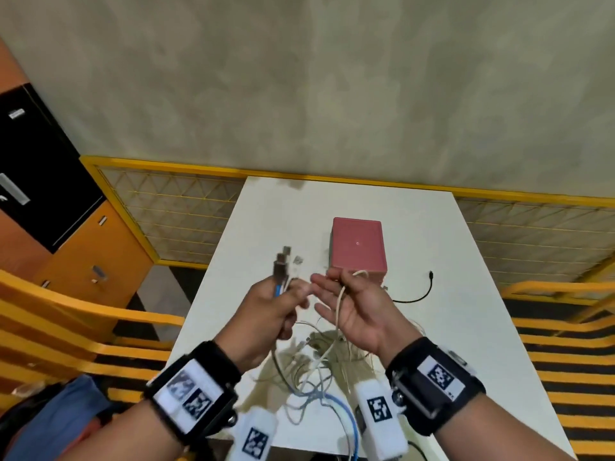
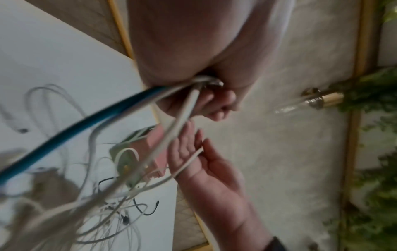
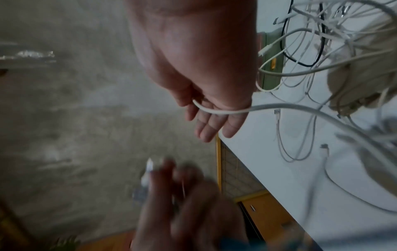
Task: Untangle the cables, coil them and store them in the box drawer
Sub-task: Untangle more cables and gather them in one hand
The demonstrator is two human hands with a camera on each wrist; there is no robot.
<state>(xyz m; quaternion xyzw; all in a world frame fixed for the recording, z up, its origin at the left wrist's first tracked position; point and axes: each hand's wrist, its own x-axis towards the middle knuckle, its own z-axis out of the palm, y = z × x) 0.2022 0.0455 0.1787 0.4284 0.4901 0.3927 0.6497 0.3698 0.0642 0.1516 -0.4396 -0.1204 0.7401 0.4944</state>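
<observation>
Left hand (image 1: pixel 266 304): grip closed around a bundle of cable ends, among them a blue cable (image 2: pixel 71 134) and several white ones. The plugs (image 1: pixel 285 261) stand up out of the fist toward 12 o'clock; motion blur prevents counting them. The cables run down from the fist toward 6 o'clock into the tangle.

Right hand (image 1: pixel 352 304): palm up, fingers spread and nearly straight. One white cable (image 3: pixel 221 112) lies across the palm. A loop of it shows above the hand in the head view. The right wrist view shows the fingers extended, not curled on it. Whether the thumb presses the cable cannot be told.

The two hands are close together, above the desk (image 1: pixel 432 247), the left at 9 o'clock of the right.

Tangle (image 1: pixel 319 357): white and grey cables lying loose on the desk, under and at 6 o'clock of the hands, uncoiled.

Black cable (image 1: pixel 419 296): lies apart on the desk, at 3 o'clock of the right hand.

Box (image 1: pixel 357 247): pink, on the desk at 12 o'clock of the right hand. Its green drawer front (image 3: pixel 271 74) shows in the wrist views; whether it stands open cannot be told.
</observation>
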